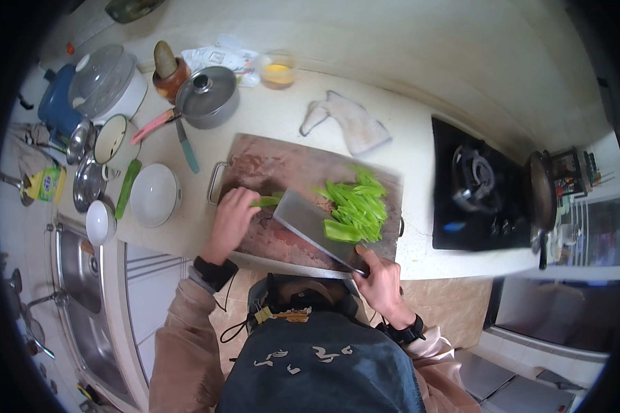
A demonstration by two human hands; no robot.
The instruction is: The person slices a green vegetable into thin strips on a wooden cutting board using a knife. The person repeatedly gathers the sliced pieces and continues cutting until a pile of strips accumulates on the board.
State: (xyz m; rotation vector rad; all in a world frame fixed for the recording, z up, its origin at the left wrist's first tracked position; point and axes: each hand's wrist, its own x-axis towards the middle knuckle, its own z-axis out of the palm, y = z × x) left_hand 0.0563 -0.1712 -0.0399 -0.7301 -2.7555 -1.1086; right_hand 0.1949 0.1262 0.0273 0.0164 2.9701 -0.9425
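A wooden cutting board (289,155) with metal side handles lies on the counter before me. My right hand (381,281) grips a broad-bladed cleaver (315,227), whose blade slants up and left across the board. My left hand (233,217) rests at the board's left part, its fingers on a green vegetable piece (267,201) that reaches towards the blade's far end. A heap of thin green vegetable slices (359,204) lies on the right half of the board. At the heap's near edge, beside the blade, is a larger flat green piece (341,231).
Left of the board are a white bowl (155,195), a long green vegetable (128,188), a teal-handled knife (187,149) and a lidded saucepan (208,98). A cloth (351,124) lies behind the board. To the right is a black gas hob (478,206); a sink (85,268) is at left.
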